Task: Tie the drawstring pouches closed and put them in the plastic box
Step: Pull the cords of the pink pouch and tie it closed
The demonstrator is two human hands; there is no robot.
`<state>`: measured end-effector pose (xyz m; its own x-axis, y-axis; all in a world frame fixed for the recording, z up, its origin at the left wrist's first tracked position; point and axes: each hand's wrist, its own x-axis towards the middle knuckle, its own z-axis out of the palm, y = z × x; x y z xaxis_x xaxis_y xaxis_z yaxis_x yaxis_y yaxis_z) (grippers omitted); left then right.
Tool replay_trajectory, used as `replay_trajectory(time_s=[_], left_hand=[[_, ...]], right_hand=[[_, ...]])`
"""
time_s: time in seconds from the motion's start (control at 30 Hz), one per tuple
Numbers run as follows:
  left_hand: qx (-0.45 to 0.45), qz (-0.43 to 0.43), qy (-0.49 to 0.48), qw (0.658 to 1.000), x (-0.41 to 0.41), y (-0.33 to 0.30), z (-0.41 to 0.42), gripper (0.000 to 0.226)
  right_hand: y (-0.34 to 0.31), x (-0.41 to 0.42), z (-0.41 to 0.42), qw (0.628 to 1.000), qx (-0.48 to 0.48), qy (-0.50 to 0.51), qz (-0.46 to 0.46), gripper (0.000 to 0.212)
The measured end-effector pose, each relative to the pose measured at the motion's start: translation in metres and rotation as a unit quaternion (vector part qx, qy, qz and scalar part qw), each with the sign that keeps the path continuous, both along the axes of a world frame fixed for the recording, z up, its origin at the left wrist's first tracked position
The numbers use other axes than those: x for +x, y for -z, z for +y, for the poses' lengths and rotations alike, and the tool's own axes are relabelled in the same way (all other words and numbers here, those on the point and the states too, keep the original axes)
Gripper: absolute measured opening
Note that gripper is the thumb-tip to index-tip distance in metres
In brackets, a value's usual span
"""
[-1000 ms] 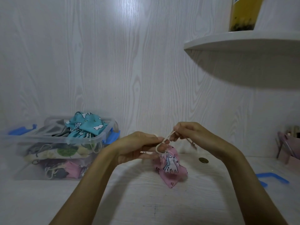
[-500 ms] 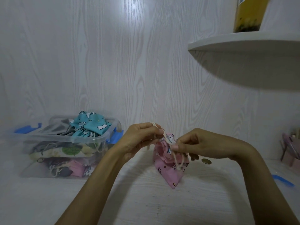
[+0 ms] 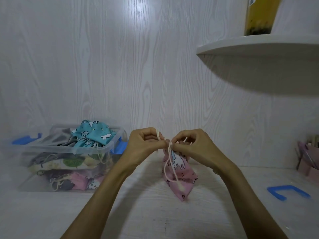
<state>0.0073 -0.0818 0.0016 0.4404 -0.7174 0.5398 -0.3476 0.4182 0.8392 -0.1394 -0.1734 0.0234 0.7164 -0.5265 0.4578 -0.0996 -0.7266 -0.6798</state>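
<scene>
Both your hands, left point(image 3: 145, 144) and right point(image 3: 189, 146), pinch the cord point(image 3: 170, 161) atop the pouch point(image 3: 179, 175); box point(image 3: 110, 145) lies left, nearer your left hand.

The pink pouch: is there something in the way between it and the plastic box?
Only the left hand lies between the pink pouch and the plastic box. The box has no lid on.
</scene>
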Motion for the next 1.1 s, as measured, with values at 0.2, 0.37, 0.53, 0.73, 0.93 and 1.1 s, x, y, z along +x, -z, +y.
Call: replay_trajectory(time_s=[0.2, 0.37, 0.53, 0.73, 0.93, 1.1], left_hand=[[-0.063, -0.019, -0.064, 0.996, 0.002, 0.002, 0.002, 0.017], [-0.062, -0.045, -0.069, 0.995, 0.003, 0.002, 0.002, 0.012], [-0.066, -0.045, -0.05, 0.995, 0.004, 0.002, 0.002, 0.009], [-0.026, -0.041, -0.016, 0.999, 0.011, 0.004, 0.0, 0.014], [0.03, -0.041, -0.088, 0.995, 0.026, 0.008, -0.007, 0.014], [0.085, -0.067, -0.145, 0.983, 0.035, 0.013, -0.01, 0.013]], right_hand=[[0.002, 0.002, 0.0, 0.998, 0.033, -0.054, 0.001, 0.008], [0.005, 0.001, -0.005, 0.993, 0.11, -0.037, -0.029, 0.015], [0.007, 0.003, -0.004, 0.99, 0.127, -0.061, -0.019, 0.019], [0.006, 0.006, -0.004, 0.988, 0.126, 0.004, -0.091, 0.007], [0.006, 0.004, -0.017, 0.995, 0.067, 0.064, -0.044, 0.011], [0.011, -0.002, -0.03, 0.997, 0.008, 0.04, 0.073, 0.012]])
